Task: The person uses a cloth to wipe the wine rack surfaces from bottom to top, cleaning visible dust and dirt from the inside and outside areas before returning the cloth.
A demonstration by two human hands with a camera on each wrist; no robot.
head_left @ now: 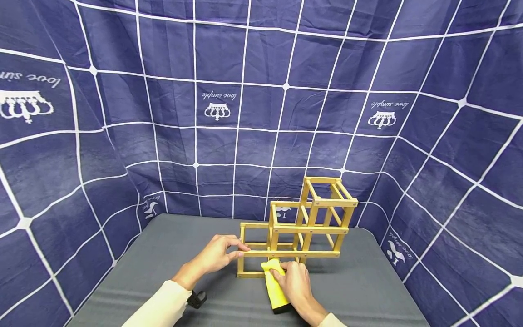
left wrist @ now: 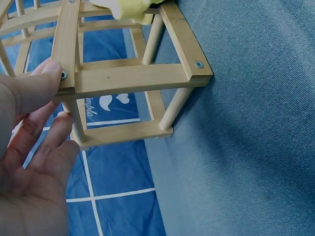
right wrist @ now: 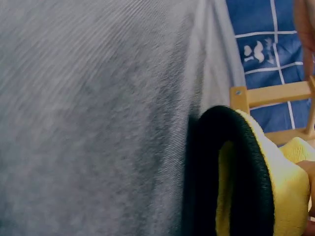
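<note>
A stepped wooden rack (head_left: 290, 254) stands on the grey surface, its tall end to the right. My left hand (head_left: 216, 254) holds the top corner of its low left end. In the left wrist view, the thumb (left wrist: 47, 81) lies along the corner by a screw, with the fingers behind the post. My right hand (head_left: 297, 284) grips a yellow cloth (head_left: 274, 288) with a black edge, right against the front of the rack's lower rails. In the right wrist view, the cloth's black edge (right wrist: 261, 167) curves in a loop, and only a bit of the hand shows.
Grey fabric (head_left: 171, 245) covers the work surface. A dark blue sheet with white lines (head_left: 261, 150) hangs behind and on both sides, close behind the rack. A black strap (head_left: 197, 299) shows beside the left wrist.
</note>
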